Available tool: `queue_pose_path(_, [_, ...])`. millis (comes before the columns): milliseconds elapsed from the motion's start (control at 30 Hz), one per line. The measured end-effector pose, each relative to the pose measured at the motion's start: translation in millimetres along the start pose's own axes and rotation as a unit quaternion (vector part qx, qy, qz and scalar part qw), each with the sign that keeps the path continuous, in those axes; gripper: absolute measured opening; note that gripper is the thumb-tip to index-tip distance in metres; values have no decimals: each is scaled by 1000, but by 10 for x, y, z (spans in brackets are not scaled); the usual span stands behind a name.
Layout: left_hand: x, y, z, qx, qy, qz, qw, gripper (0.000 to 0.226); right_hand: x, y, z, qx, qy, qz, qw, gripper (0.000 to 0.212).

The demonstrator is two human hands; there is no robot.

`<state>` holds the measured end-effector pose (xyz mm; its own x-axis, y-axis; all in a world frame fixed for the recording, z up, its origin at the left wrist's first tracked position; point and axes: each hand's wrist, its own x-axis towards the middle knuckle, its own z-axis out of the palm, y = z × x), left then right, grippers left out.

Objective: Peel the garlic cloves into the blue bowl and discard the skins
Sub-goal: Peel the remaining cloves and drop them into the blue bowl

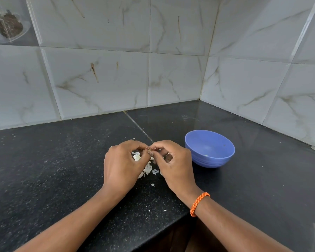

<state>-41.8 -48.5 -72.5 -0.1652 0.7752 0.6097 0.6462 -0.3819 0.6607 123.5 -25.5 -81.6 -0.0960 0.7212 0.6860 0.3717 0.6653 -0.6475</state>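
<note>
My left hand point(123, 165) and my right hand point(173, 164) meet over the black counter, fingertips together. Between them they pinch a small garlic clove point(150, 150), mostly hidden by the fingers. White garlic skins point(148, 169) lie scattered on the counter under and between the hands. The blue bowl point(209, 149) stands upright just right of my right hand, with a small pale piece at its bottom.
The black granite counter point(62, 170) runs into a tiled corner at the back right. Its front edge drops off at the lower middle. A seam crosses the counter behind the hands. An orange bracelet point(198, 203) is on my right wrist.
</note>
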Motion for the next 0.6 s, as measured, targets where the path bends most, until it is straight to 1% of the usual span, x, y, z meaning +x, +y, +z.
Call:
queue_pose_path(133, [0,-4,-1,5,2,2,1000,8,-9,-27,-10,21,-8,11,1000,12])
queue_pose_path(300, [13,-12,-7,-17,8,-2,1000,5,1,-57,-28,83,-20,44,995,13])
queue_pose_path(400, [19,-20,-5,-23,11,-7,1000,6,3,-53,-19,81,-20,50,995,16])
queue_pose_path(500, [16,-15,6,-22,11,-9,1000,9,15,-33,-17,70,-4,55,996,17])
queue_pose_path(600, [-3,-3,12,-21,-1,-9,1000,11,24,-29,-21,63,-5,55,997,19])
